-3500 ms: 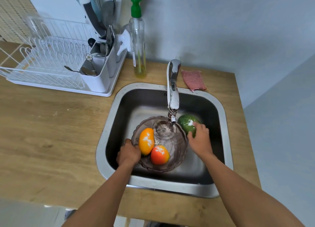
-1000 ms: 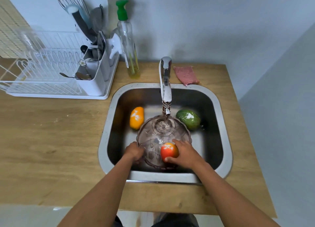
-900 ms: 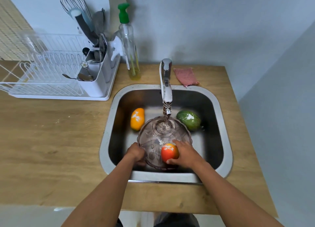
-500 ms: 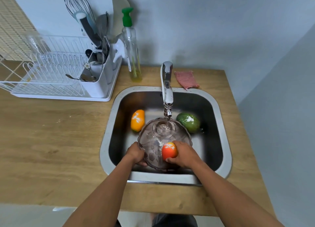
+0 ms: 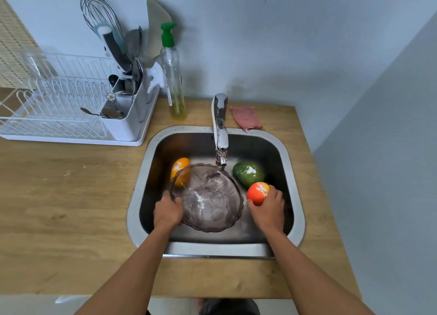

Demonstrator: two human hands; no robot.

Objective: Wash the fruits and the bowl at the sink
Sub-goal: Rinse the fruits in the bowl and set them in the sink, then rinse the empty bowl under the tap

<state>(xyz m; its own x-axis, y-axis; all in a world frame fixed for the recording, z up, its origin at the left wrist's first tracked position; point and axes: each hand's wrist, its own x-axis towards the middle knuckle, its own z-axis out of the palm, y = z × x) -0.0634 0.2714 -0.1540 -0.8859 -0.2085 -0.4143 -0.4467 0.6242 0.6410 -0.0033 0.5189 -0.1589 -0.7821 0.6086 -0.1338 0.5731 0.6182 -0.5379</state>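
A smoky transparent bowl (image 5: 210,201) sits tilted in the steel sink (image 5: 296,180) under the running faucet (image 5: 220,130). My left hand (image 5: 168,211) grips its left rim. My right hand (image 5: 268,208) holds a red-orange fruit (image 5: 257,192) to the right of the bowl, outside it. A green fruit (image 5: 247,174) lies on the sink floor at the back right, just beyond the red one. An orange fruit (image 5: 179,170) lies at the back left, partly behind the bowl's rim.
A soap bottle with a green pump (image 5: 173,78) and a pink cloth (image 5: 246,117) stand behind the sink. A white dish rack (image 5: 54,109) with a utensil caddy (image 5: 123,116) occupies the wooden counter (image 5: 66,196) at the left.
My right hand lifted the red-orange fruit out of the bowl and moved it right, beside the green fruit. The bowl now holds no fruit; my left hand kept its grip on the rim.
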